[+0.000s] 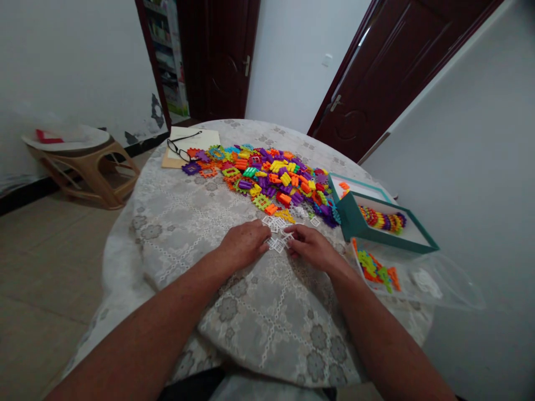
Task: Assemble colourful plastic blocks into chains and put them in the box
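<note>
I'm pinching small white lattice tiles [278, 243] btwn my left hand [242, 245] & right hand [311, 248]; more white tiles [276, 224] are lying flat just beyond, on the desk [184, 223].

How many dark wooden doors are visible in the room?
2: one door stands behind the table, left of centre; the other door stands at the right, beside the white wall.

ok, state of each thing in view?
left hand: on white pieces, grip unclear
right hand: on white pieces, grip unclear
white pieces: small cluster between hands
coloured pieces: loose pile
teal box: open, pieces inside
glasses: unfolded on notebook
left door: open
</note>
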A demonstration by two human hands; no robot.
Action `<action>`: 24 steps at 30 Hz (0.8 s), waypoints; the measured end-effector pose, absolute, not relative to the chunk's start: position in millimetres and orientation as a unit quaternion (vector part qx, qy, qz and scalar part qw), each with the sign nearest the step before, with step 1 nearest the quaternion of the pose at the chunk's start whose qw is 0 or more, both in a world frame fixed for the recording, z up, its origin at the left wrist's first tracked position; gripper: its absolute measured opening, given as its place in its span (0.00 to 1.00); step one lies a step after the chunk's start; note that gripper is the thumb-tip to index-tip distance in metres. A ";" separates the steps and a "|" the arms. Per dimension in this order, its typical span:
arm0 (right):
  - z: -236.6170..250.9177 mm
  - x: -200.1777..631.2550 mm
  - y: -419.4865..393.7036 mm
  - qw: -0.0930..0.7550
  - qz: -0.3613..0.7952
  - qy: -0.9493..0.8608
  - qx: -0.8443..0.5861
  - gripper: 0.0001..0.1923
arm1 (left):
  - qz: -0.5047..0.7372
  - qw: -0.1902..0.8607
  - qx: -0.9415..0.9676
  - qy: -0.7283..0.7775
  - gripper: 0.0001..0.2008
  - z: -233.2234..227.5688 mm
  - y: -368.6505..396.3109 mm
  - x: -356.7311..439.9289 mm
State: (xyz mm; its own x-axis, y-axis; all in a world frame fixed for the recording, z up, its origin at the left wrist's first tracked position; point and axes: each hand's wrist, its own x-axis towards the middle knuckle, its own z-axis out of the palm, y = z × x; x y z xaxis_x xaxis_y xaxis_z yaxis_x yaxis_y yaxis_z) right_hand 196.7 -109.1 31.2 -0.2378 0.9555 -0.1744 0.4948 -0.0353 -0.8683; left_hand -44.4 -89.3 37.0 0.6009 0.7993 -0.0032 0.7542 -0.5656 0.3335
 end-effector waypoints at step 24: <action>31.7 180.9 -109.1 0.199 0.355 -0.664 -0.628 0.04 | 0.087 0.171 0.867 0.461 0.12 36.0 -86.9 -42.2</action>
